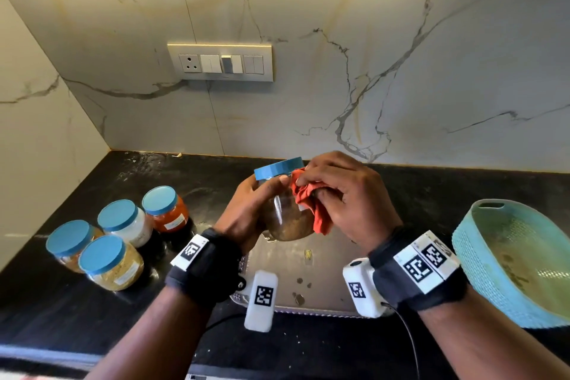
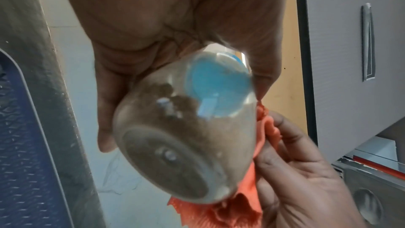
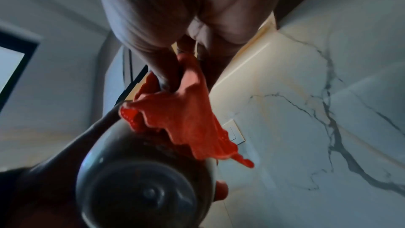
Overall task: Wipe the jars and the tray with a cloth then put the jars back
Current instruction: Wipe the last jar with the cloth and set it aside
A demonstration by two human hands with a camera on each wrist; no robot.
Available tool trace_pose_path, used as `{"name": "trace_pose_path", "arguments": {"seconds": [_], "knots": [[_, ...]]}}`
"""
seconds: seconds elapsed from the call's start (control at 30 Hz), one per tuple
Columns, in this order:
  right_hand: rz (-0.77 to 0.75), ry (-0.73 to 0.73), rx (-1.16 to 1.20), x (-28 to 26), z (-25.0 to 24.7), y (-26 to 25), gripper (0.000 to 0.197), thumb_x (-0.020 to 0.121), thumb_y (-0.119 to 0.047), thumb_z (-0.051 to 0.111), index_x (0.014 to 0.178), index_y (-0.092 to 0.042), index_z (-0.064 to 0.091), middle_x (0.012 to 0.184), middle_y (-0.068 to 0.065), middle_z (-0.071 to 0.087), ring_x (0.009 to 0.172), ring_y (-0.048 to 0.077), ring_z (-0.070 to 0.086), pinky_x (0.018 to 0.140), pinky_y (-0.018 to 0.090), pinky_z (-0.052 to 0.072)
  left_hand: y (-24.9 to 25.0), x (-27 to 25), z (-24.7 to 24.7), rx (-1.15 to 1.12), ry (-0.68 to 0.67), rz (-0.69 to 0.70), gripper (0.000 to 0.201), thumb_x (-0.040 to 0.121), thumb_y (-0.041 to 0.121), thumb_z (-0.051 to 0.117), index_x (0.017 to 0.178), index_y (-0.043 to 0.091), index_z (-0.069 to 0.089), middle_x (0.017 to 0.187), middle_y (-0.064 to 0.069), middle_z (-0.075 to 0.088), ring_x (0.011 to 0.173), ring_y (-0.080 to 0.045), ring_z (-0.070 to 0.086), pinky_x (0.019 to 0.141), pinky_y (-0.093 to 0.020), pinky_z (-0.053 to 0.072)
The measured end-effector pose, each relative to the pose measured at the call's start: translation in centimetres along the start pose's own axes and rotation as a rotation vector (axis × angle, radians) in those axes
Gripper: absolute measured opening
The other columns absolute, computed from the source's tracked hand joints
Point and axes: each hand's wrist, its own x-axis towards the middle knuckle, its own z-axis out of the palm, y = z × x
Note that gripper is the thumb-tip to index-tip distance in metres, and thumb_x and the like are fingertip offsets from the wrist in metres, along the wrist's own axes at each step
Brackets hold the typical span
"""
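Midway, by the look of it. Brown-filled jar (image 1: pixel 285 213) with blue lid held tilted in mid-air over the far part of the tray (image 1: pixel 320 259), clasped round its left side by the left hand (image 1: pixel 246 210), fingers and thumb curled about the glass. Orange cloth (image 1: pixel 310 199) bunched under the right hand (image 1: pixel 342 194), fingers closed on it and pressing it to the jar's right side just below the lid. Wiping of this jar judged under way, not finished.

Four more blue-lidded jars (image 1: pixel 114 234) parked in a cluster on the black table (image 1: pixel 92 318), left of the tray: one orange-filled at the far right of the group, one white, two yellowish nearer. Impossible to say whether those four are already wiped. Tray lying bare of jars, with crumbs and dark specks on its near part, so probably not wiped yet; all five jars yet to go back on it.

Teal basket (image 1: pixel 481 271) tipped on the table at far right, well apart from the jars, cut off by the frame edge.

Much of the tray masked by wrists and wrist cameras. Jar labels too small to read. Right wrist view dark and blurred: only jar base and cloth recognisable. Jar's far side unseen in every view.
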Motion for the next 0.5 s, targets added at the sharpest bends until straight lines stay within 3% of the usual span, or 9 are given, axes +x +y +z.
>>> {"name": "trace_pose_path", "arguments": {"seconds": [0.07,0.17,0.23,0.37,0.5], "knots": [[0.032,-0.017,0.002,-0.2,0.1,-0.1,0.029,0.081,0.006,0.07,0.099,-0.016,0.076,0.107,-0.002,0.066,0.101,0.011,0.064,0.091,0.022,0.052,0.1,0.0,0.1,0.006,-0.013,-0.003,0.054,0.079,0.039,0.073,0.12,0.005,0.066,0.11,-0.02,0.068,0.102,-0.033,0.065,0.101,-0.057,0.05],[-0.043,-0.052,-0.04,-1.1,0.6,-0.8,0.022,0.086,0.0,0.069,0.101,-0.014,0.076,0.109,0.001,0.066,0.103,0.017,0.065,0.09,0.03,0.054,0.5,-0.1,-0.1,0.016,0.009,0.008,0.041,0.087,0.037,0.072,0.117,0.009,0.069,0.108,-0.018,0.07,0.098,-0.03,0.067,0.095,-0.048,0.055],[-0.104,-0.058,-0.067,-1.9,1.0,-1.5,0.018,0.09,-0.008,0.063,0.101,-0.013,0.077,0.11,0.004,0.067,0.102,0.021,0.066,0.087,0.033,0.056,0.7,-0.1,-0.4,0.006,0.046,0.002,0.048,0.089,0.038,0.067,0.122,0.003,0.065,0.113,-0.023,0.071,0.102,-0.035,0.069,0.095,-0.049,0.055],[-0.166,-0.098,-0.095,-3.3,1.8,-2.2,0.025,0.093,-0.021,0.055,0.099,-0.014,0.078,0.11,0.003,0.069,0.101,0.019,0.066,0.088,0.021,0.053,0.5,-0.4,-1.4,-0.007,0.171,-0.016,0.064,0.085,0.044,0.068,0.134,0.006,0.052,0.12,-0.021,0.07,0.111,-0.035,0.07,0.09,-0.052,0.059],[-0.221,-0.174,-0.101,-3.8,2.9,-2.1,0.026,0.095,-0.023,0.054,0.102,-0.013,0.078,0.113,0.006,0.068,0.105,0.021,0.065,0.083,0.032,0.06,0.4,-0.9,-2.5,-0.033,0.245,-0.003,0.068,0.082,0.05,0.07,0.134,0.01,0.052,0.119,-0.017,0.072,0.111,-0.033,0.071,0.083,-0.048,0.061]]}}
